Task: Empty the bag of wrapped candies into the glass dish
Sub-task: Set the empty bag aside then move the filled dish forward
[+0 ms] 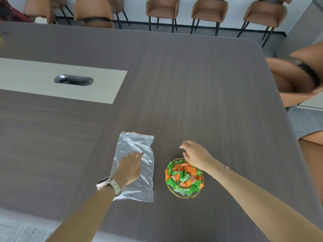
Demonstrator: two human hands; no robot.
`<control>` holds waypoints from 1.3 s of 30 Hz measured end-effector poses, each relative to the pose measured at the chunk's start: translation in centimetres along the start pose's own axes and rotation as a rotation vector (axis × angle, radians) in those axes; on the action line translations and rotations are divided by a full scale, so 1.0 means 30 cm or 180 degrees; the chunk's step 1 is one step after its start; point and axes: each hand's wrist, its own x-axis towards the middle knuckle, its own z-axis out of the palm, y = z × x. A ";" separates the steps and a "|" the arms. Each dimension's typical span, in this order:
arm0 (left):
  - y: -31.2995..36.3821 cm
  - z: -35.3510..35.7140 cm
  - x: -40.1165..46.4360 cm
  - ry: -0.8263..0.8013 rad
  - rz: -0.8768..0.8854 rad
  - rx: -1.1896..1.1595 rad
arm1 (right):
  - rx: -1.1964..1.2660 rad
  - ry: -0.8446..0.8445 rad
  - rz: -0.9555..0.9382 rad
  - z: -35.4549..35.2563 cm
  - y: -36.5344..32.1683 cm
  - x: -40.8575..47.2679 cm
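Clear plastic lies flat and empty on the grey wood-grain surface (192,84): we see the zip-top bag (138,172) with its sealing strip turned away from us, and nothing left inside it. Our left hand (128,167) rests palm-down on the bag's middle, fingers spread flat and gripping nothing, a pale smartwatch (107,183) strapped at the wrist.

Just right of the bag, apart from it, stands the round glass dish (176,192) with a yellowish rim, heaped with green and orange wrapped candies (183,177) that fill it nearly to the edge. Our right hand (195,153) hovers over the dish's far rim, fingers loosely spread and curled slightly down, holding nothing that we can make out; whether its fingertips touch the surface beyond the dish we cannot tell. A thin beaded bracelet (219,169) circles that wrist.

Further off to the left, a pale inlaid strip (35,79) runs along the surface, with a dark oval cable port (73,80) set into it. Tan upholstered chairs (162,10) on black legs line the far side, and another chair (297,75) sits at the right edge.
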 end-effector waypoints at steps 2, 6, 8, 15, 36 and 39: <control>0.105 0.011 0.030 -0.0194 0.0165 -0.0065 | 0.0099 -0.0123 0.0622 0.006 0.073 -0.048; 0.262 0.100 0.074 -0.0270 0.0250 0.0086 | 0.0365 -0.0608 0.1259 0.102 0.130 -0.162; 0.294 0.136 0.095 -0.0264 0.0119 0.0106 | 0.0565 -0.0667 0.1451 0.148 0.136 -0.201; 0.306 0.236 0.121 -0.0439 0.0033 -0.0308 | 0.0783 -0.0810 0.1713 0.217 0.129 -0.255; 0.349 0.194 0.078 -0.0111 0.0098 -0.1910 | 0.1934 -0.0390 0.2093 0.159 0.082 -0.296; 0.371 0.131 0.069 -0.0077 0.0163 -0.2003 | 0.2008 -0.0335 0.2111 0.117 0.085 -0.301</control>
